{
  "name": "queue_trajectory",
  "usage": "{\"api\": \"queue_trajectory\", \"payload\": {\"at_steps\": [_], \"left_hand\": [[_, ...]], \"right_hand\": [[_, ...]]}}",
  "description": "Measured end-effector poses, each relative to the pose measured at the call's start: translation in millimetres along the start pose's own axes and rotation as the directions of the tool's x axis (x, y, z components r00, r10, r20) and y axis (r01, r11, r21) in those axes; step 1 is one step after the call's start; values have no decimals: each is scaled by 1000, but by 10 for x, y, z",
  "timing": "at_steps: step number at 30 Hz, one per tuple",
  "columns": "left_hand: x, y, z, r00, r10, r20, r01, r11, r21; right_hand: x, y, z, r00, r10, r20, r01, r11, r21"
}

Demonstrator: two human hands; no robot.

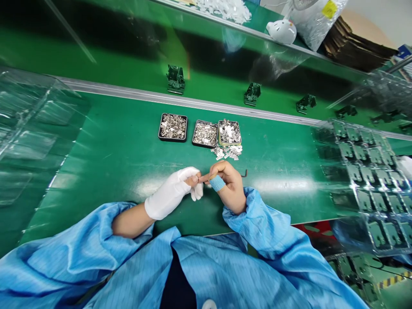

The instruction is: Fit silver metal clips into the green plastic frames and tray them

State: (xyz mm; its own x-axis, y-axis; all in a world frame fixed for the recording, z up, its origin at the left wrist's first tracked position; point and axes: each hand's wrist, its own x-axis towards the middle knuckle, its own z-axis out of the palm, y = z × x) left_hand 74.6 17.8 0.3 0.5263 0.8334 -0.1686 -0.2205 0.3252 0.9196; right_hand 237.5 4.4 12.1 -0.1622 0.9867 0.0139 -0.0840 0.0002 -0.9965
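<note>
My left hand (175, 189) wears a white glove that leaves the thumb tip bare. Its thumb and fingers are closed in a pinch. My right hand (230, 182) has a blue cover (217, 183) around the thumb, and its fingers are pinched together too. Both sets of fingertips meet over the green tabletop (122, 141); whatever small thing lies between them is hidden. Just past my right hand lies a black L-shaped hex key (246, 173), partly covered. Ahead are loose flat silvery metal pieces (227, 152).
Small metal parts fill a left tray (172, 139), a middle tray (193, 139) and a right tray (240, 139). Clear plastic trays (360, 156) stand at the right; clear plastic (28, 128) stands at the left. A metal rail (199, 104) and dark brackets (175, 79) line the back.
</note>
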Motion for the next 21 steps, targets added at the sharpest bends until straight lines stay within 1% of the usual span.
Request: {"api": "queue_trajectory", "payload": {"at_steps": [3, 9, 16, 21], "left_hand": [[1, 0, 4, 1000, -20, -3, 20, 999, -49], [-4, 12, 31, 998, -51, -20, 50, 996, -73], [5, 31, 39, 999, -46, -16, 44, 996, -83], [5, 4, 22, 999, -40, 5, 40, 995, -89]], "right_hand": [[-1, 8, -8, 1000, -8, 14, 9, 999, -34], [2, 42, -29, 1000, -11, 14, 13, 996, -89], [8, 10, -11, 999, 34, 9, -34, 999, -4], [16, 26, -28, 999, 32, 27, -32, 999, -8]]}}
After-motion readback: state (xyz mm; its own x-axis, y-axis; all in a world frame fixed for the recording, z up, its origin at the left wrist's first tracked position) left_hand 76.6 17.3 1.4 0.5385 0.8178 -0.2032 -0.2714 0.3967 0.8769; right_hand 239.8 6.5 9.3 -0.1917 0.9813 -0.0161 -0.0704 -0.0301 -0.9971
